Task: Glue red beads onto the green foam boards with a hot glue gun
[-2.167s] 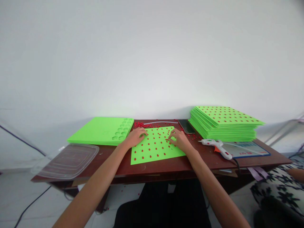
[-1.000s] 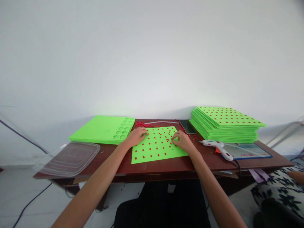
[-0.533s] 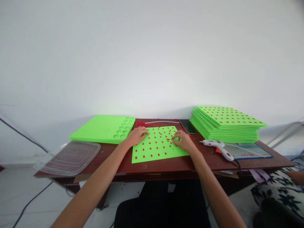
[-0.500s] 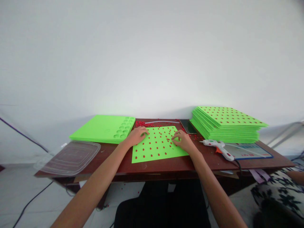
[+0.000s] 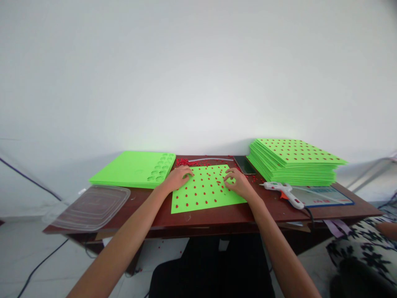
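One bright green sheet [image 5: 201,198], thin and matte, lies flat on the bench [image 5: 173,220], with fingers over its left and right sides. It is dotted with rows of small, rounded red pieces [image 5: 195,194] — five in the row nearest the viewer; the full number is partly hidden and cannot be counted. Beside the right fingers, several pieces lie out of line with the rows.

The left hand [image 5: 177,178] rests over the sheet's left edge, its fingers loosely bent with a gap between thumb and forefinger. The right hand [image 5: 237,183] curves thumb and forefinger toward each other over the sheet's right half; whether they pinch a piece cannot be told.

Just beyond the left fingers is one loose red heap [image 5: 182,162], near one pale, slightly curved strip [image 5: 211,159]. Beyond the right fingers lies one dark, flat phone [image 5: 245,165]. To their right are one white plastic glue gun [image 5: 283,191] with an orange trigger, one blue-edged mat [image 5: 336,193], and one tall stack of green sheets [image 5: 294,171], red-dotted on top. Left of the left fingers are one lower green stack [image 5: 133,167] — smooth, with rounded shapes along its right edge — and one see-through plastic lid [image 5: 96,207].
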Available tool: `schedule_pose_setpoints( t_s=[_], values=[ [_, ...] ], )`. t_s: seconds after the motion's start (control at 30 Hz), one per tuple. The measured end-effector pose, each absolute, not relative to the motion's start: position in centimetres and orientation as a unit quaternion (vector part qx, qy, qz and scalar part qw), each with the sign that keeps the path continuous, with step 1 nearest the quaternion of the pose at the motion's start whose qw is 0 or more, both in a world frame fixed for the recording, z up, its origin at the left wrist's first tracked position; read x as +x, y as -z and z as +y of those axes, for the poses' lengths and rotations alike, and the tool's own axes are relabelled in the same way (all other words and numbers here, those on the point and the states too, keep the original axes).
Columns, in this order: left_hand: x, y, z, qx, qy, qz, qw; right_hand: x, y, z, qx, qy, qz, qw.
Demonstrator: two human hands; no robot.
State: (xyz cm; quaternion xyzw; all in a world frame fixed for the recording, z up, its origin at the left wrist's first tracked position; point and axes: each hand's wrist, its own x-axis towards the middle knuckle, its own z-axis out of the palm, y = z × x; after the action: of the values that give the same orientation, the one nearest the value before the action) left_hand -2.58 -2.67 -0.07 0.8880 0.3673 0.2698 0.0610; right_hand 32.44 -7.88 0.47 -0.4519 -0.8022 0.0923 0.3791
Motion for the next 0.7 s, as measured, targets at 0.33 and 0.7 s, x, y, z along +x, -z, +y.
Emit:
schedule_pose_setpoints(
  t_s=[0.33,0.7],
  values=[
    [-2.6,0.2,-2.6,0.889,-0.267,0.367,0.058,32.1,-2.2,-16.1,-0.439,-0.108,-0.813,0.367],
    [-2.6,0.2,-2.6,0.888,-0.274,0.364,0.057,31.3,-1.4,-16.3,-0.465,-0.1,-0.829,0.293]
  ],
)
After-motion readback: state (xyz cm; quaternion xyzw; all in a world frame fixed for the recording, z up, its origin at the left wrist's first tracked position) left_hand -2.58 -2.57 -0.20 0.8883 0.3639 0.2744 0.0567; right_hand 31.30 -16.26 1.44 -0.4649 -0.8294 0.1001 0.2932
